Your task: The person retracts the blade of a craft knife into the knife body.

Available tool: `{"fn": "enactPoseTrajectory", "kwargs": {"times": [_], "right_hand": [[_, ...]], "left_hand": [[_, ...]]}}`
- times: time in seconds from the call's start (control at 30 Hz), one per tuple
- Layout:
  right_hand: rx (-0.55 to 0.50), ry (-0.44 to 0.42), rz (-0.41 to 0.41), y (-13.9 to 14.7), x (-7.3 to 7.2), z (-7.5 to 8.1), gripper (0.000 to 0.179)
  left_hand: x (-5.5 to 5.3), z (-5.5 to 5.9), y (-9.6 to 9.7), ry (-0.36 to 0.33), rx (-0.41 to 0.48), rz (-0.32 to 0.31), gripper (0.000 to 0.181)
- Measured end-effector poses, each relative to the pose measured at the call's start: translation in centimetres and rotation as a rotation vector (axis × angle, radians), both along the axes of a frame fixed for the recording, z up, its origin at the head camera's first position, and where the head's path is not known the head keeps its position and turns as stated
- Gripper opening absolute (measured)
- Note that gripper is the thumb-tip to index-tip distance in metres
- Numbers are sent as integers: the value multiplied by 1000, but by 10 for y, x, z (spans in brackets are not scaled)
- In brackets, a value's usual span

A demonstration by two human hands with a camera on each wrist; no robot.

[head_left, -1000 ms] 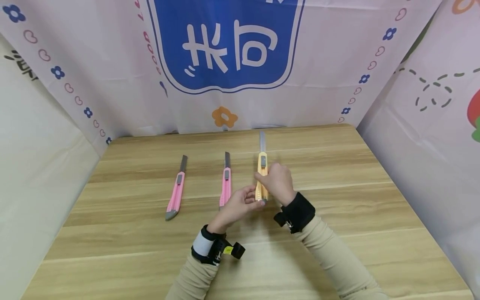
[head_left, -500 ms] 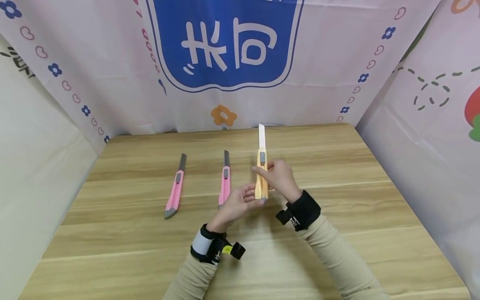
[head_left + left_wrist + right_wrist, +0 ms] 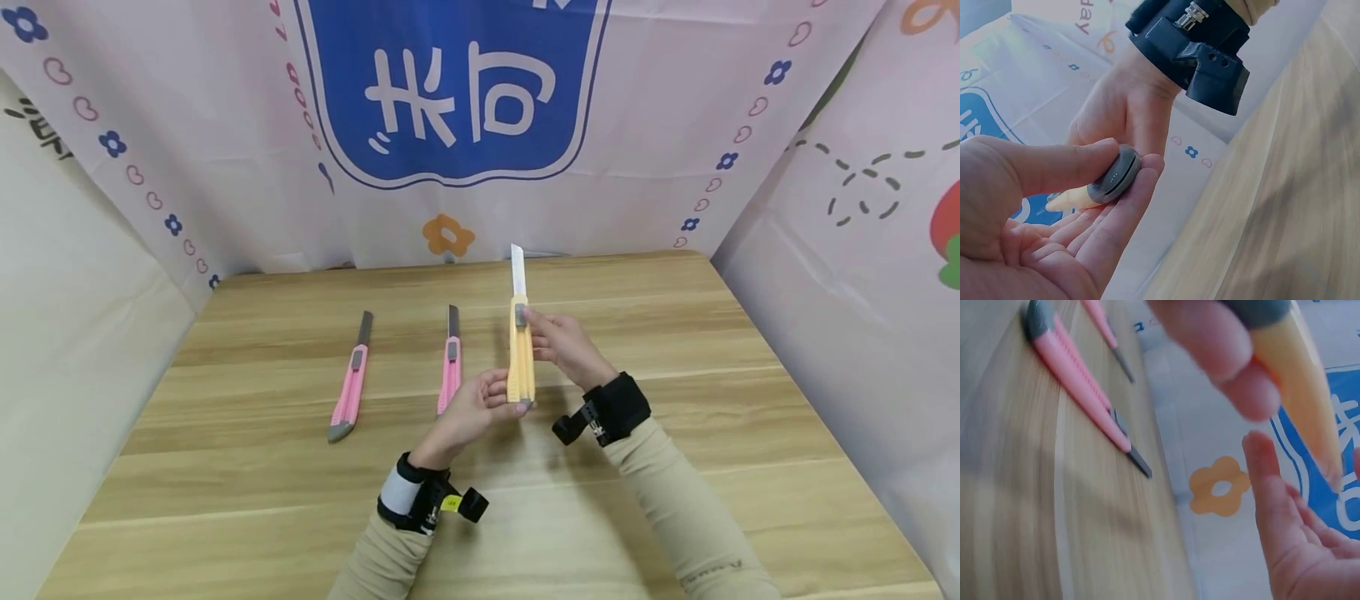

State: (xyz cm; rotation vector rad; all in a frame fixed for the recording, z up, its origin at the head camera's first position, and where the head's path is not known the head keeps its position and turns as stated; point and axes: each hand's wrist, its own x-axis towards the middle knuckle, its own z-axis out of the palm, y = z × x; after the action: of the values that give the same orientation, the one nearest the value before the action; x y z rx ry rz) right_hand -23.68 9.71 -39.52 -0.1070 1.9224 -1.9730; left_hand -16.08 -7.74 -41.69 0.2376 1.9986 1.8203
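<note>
A yellow utility knife (image 3: 522,358), its blade extended and pointing away, is held up over the table. My left hand (image 3: 467,414) pinches its grey end cap (image 3: 1116,175) between thumb and fingers. My right hand (image 3: 572,352) is at the knife's right side, with the thumb at the grey slider (image 3: 521,315) and the other fingers partly hidden behind the handle. In the right wrist view, the yellow handle (image 3: 1297,381) slants down past the right fingers (image 3: 1266,469).
Two pink utility knives lie on the wooden table (image 3: 262,492) with blades out: one at left (image 3: 348,392), another (image 3: 451,367) in the middle, its lower end covered by the left hand. A printed cloth (image 3: 225,183) hangs behind the table's far edge.
The yellow utility knife has been raised and tilted slightly left. My right thumb has moved up the handle to the slider, while the left hand keeps its grip on the end.
</note>
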Motion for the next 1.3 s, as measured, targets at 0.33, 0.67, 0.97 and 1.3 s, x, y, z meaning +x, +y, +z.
{"fn": "enactPoseTrajectory", "kwargs": {"times": [0.33, 0.67, 0.97, 1.3], "right_hand": [[-127, 14, -12, -9, -4, 1, 53], [-96, -30, -128, -19, -2, 6, 51], [-151, 1, -153, -20, -5, 1, 45], [-113, 27, -123, -19, -3, 3, 41]], "left_hand": [[0, -2, 0, -1, -1, -56, 57], [2, 0, 0, 13, -1, -60, 57], [2, -1, 1, 19, -29, -55, 58], [2, -3, 2, 15, -20, -54, 61]]}}
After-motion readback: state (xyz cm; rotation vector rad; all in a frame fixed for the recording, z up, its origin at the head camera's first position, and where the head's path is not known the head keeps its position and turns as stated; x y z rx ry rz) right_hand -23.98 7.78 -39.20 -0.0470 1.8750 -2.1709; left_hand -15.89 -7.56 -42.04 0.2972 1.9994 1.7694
